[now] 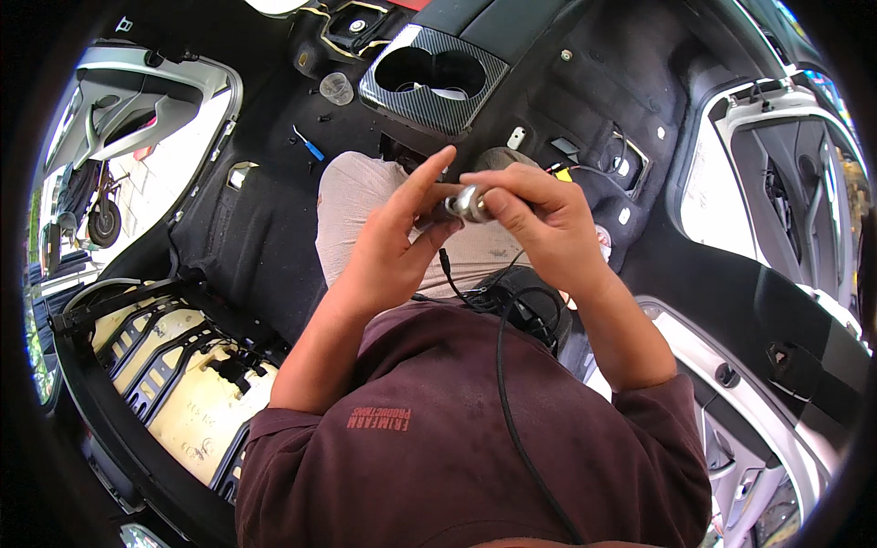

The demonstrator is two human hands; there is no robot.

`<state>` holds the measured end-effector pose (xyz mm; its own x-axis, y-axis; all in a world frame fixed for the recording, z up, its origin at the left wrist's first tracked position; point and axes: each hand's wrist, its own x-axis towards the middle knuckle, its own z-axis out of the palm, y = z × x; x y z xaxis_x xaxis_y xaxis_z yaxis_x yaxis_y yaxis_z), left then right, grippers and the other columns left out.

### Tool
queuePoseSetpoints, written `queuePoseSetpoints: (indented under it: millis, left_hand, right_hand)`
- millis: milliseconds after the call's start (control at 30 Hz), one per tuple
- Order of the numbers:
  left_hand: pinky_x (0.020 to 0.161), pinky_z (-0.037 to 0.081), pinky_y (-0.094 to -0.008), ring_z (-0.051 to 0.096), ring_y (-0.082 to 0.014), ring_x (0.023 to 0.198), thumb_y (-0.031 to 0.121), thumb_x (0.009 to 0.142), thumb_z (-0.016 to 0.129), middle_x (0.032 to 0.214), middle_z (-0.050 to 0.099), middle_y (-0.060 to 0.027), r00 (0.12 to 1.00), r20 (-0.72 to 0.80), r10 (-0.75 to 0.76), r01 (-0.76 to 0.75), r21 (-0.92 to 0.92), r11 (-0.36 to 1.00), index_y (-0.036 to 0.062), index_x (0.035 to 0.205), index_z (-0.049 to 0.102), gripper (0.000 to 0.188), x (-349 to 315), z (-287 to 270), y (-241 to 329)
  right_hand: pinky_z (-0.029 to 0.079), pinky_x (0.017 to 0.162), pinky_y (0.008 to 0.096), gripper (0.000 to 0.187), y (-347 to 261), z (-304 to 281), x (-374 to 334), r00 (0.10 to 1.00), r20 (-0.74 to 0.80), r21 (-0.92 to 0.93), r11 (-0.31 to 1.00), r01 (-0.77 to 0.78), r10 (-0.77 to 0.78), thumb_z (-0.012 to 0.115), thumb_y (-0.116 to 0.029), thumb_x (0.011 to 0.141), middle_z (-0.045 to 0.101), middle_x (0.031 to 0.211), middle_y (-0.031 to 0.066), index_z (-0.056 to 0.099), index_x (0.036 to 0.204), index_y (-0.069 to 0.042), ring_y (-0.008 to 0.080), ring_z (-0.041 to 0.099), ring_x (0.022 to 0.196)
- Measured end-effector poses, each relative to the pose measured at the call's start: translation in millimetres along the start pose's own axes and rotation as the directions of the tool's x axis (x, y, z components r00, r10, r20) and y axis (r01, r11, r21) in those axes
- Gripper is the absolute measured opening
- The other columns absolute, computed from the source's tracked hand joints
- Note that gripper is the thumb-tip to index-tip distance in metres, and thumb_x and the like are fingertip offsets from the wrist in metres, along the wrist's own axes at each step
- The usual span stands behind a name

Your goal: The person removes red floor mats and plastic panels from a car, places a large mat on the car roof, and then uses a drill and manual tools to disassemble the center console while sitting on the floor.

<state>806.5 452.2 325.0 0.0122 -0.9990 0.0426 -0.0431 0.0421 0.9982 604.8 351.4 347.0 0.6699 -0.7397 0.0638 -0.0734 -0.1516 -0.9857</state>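
Observation:
Above my lap, both hands meet at a shiny metal socket tool [472, 203] with a rounded head; its exact kind is hard to make out. My right hand [546, 212] pinches the rounded part between thumb and bent fingers. Opposite it, my left hand [397, 228] closes thumb and fingers round the tool's other end, while one finger points up and away. The left fingers hide that end. A black cable [502, 365] runs down over my dark shirt, and a loose cable plug [445, 260] hangs just below the hands.
I sit inside a stripped car interior. Ahead stands a console with two cup holders [429, 78]. A blue-handled screwdriver [311, 146] and a clear plastic cup [336, 89] rest on the black floor. A seat frame with yellow foam [174, 384] lies at left; open doors [795, 183] flank both sides.

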Motion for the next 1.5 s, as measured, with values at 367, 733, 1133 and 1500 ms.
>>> queuePoseSetpoints:
  millis: [367,733,1133,1500]
  left_hand:
    - [0.084,0.054,-0.0277,0.062,-0.0127,0.095,-0.011,0.094,0.071,0.112,0.061,-0.0100,0.988,0.042,0.147,-0.147,0.003,0.989,0.0042,0.112,0.045,0.035,-10,-3,-15]
    - [0.063,0.047,-0.0254,0.058,-0.0099,0.076,0.019,0.114,0.050,0.086,0.061,-0.0042,0.873,-0.444,0.202,-0.293,-0.146,0.945,0.0040,0.114,0.051,0.015,-1,9,-43]
    - [0.064,0.046,-0.0243,0.057,-0.0108,0.072,0.024,0.118,0.041,0.082,0.058,-0.0043,0.758,-0.534,0.374,-0.484,-0.078,0.872,0.0051,0.117,0.051,0.021,14,1,-58]
    - [0.079,0.053,-0.0407,0.062,-0.0245,0.087,0.027,0.104,0.064,0.092,0.064,-0.0128,0.930,-0.362,0.068,-0.085,-0.032,0.996,0.0040,0.100,0.070,0.024,21,-23,-116]
  right_hand:
    - [0.044,0.068,0.0228,0.029,15,0,-6,0.921,0.247,0.257,0.896,-0.361,0.300,0.070,-0.032,0.106,0.062,0.083,-0.0041,0.066,0.094,-0.006,0.0046,0.055,0.074]
    - [0.047,0.062,0.0294,0.020,-11,28,5,0.964,0.223,0.016,0.988,-0.151,0.144,0.076,-0.023,0.100,0.068,0.077,0.0018,0.075,0.101,-0.004,0.0129,0.062,0.069]
    - [0.047,0.061,0.0306,0.019,-22,25,33,0.913,0.353,-0.128,0.977,-0.170,0.205,0.079,-0.019,0.097,0.064,0.075,0.0059,0.073,0.101,-0.001,0.0092,0.057,0.066]
    - [0.052,0.074,0.0489,0.030,2,63,49,0.910,0.384,-0.715,0.574,0.399,-0.154,0.076,-0.010,0.085,0.067,0.091,0.0142,0.074,0.115,-0.006,0.0387,0.067,0.085]
